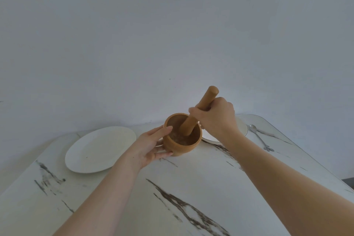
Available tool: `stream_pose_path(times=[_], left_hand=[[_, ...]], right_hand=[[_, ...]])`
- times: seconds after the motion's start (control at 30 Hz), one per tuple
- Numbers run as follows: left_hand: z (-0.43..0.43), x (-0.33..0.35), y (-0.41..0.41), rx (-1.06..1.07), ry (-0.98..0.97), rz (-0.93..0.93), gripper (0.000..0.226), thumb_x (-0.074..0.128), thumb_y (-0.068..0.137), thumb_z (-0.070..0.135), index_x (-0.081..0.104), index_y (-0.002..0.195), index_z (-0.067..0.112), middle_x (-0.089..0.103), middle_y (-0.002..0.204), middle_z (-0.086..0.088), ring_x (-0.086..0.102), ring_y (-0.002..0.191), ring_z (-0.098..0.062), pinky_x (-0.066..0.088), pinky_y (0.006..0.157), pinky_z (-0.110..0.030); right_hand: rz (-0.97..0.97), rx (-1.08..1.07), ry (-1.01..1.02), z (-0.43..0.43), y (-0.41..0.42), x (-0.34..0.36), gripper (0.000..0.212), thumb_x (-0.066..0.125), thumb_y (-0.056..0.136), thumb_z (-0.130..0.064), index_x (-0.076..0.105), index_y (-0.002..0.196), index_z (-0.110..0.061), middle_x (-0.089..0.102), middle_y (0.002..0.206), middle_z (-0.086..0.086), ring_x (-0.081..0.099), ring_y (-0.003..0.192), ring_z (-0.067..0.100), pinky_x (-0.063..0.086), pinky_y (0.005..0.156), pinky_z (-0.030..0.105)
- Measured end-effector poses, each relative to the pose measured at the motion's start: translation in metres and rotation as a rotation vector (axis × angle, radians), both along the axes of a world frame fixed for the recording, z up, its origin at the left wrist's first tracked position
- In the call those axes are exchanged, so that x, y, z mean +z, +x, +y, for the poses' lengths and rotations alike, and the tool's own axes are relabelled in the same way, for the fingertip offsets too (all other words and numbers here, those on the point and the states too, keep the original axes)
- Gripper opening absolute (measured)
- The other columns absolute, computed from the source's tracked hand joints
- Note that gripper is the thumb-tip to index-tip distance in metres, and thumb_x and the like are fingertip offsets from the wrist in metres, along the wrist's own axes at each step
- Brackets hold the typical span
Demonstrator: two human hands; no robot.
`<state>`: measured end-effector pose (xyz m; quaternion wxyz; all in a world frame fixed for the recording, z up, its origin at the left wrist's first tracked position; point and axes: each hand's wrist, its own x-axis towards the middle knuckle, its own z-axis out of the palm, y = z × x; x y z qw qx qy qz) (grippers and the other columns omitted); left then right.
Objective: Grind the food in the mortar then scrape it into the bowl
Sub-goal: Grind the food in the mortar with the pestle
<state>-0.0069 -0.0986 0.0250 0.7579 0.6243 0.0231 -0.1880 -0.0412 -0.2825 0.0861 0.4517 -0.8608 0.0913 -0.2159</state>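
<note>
A brown wooden mortar (183,144) stands on the white marble table (191,188), with brownish ground food (179,138) in its bottom. My left hand (151,146) cups the mortar's left side, thumb at the rim and fingers under the base. A wooden pestle (203,107) leans to the right, its lower end down in the food. My right hand (215,116) is closed around the pestle's upper shaft. Behind the mortar a white bowl (242,127) shows partly, mostly hidden by my right hand and wrist.
A large white oval plate (99,148) lies left of the mortar. Two metal spoons (261,137) lie at the right near the table's rounded corner. A plain wall rises right behind the table's far edge.
</note>
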Motion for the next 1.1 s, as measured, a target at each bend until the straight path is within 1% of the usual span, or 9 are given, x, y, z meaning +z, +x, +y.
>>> stream_pose_path(times=[0.1,0.23,0.37,0.53,0.63,0.73,0.8,0.93,1.1], left_hand=[[-0.001,0.001,0.000,-0.004,0.003,0.008,0.032,0.076,0.079,0.025,0.065,0.107,0.015,0.069,0.108,-0.014,0.066,0.102,-0.032,0.059,0.073,-0.043],[-0.002,0.001,-0.001,0.008,0.012,0.022,0.036,0.077,0.077,0.026,0.066,0.109,0.015,0.068,0.109,-0.015,0.065,0.104,-0.033,0.059,0.076,-0.044],[-0.002,0.004,0.000,0.022,0.023,0.058,0.038,0.080,0.074,0.027,0.064,0.106,0.015,0.064,0.110,-0.020,0.065,0.103,-0.036,0.059,0.077,-0.046],[0.001,0.002,0.002,0.039,0.022,0.104,0.033,0.080,0.075,0.029,0.062,0.100,0.016,0.059,0.113,-0.025,0.065,0.103,-0.039,0.060,0.078,-0.045],[0.000,0.003,0.003,0.042,0.029,0.112,0.031,0.079,0.075,0.030,0.062,0.097,0.017,0.059,0.112,-0.024,0.065,0.102,-0.039,0.059,0.081,-0.045],[0.000,0.001,0.003,0.074,0.027,0.135,0.034,0.081,0.073,0.033,0.061,0.097,0.018,0.058,0.113,-0.023,0.066,0.099,-0.038,0.060,0.076,-0.042],[0.001,-0.001,0.003,0.095,0.009,0.144,0.040,0.080,0.073,0.035,0.061,0.103,0.018,0.057,0.115,-0.022,0.066,0.099,-0.038,0.060,0.075,-0.042],[0.000,-0.003,0.005,0.114,0.013,0.128,0.052,0.077,0.075,0.041,0.059,0.117,0.017,0.058,0.118,-0.014,0.067,0.098,-0.036,0.060,0.078,-0.042],[-0.002,-0.001,0.007,0.121,0.021,0.120,0.058,0.073,0.079,0.046,0.056,0.127,0.019,0.057,0.119,-0.010,0.065,0.100,-0.037,0.060,0.079,-0.043]], right_hand=[[-0.043,0.043,0.032,0.007,-0.002,0.006,0.029,0.067,0.070,-0.038,0.071,0.078,-0.010,0.072,0.063,0.004,0.071,0.061,0.019,0.060,0.067,0.036],[0.065,0.065,-0.205,0.005,-0.001,-0.001,0.023,0.066,0.073,-0.034,0.066,0.078,-0.012,0.071,0.071,0.005,0.069,0.073,0.022,0.059,0.071,0.038],[0.064,0.072,-0.250,0.005,-0.004,-0.003,0.022,0.066,0.076,-0.032,0.068,0.082,-0.011,0.071,0.073,0.006,0.068,0.074,0.021,0.058,0.070,0.036],[0.066,0.002,0.064,-0.005,-0.003,0.005,0.023,0.066,0.075,-0.030,0.070,0.080,-0.007,0.070,0.062,0.004,0.067,0.059,0.016,0.056,0.066,0.031],[0.075,-0.048,0.347,-0.009,-0.005,0.004,0.020,0.066,0.081,-0.027,0.067,0.082,-0.007,0.069,0.060,0.008,0.060,0.048,0.016,0.051,0.059,0.026],[0.120,-0.104,0.706,-0.009,-0.004,-0.002,0.020,0.069,0.082,-0.028,0.061,0.077,-0.010,0.066,0.057,0.009,0.060,0.048,0.017,0.056,0.065,0.028],[0.162,-0.126,0.887,-0.009,-0.003,-0.006,0.020,0.069,0.083,-0.026,0.061,0.079,-0.009,0.065,0.059,0.010,0.058,0.043,0.013,0.054,0.056,0.024],[0.180,-0.133,1.003,-0.008,-0.003,-0.012,0.018,0.070,0.083,-0.024,0.060,0.083,-0.008,0.064,0.059,0.012,0.055,0.028,0.007,0.048,0.036,0.017],[0.167,-0.125,1.009,-0.006,-0.004,-0.011,0.020,0.070,0.083,-0.023,0.059,0.080,-0.007,0.065,0.061,0.013,0.056,0.029,0.007,0.051,0.038,0.017]])
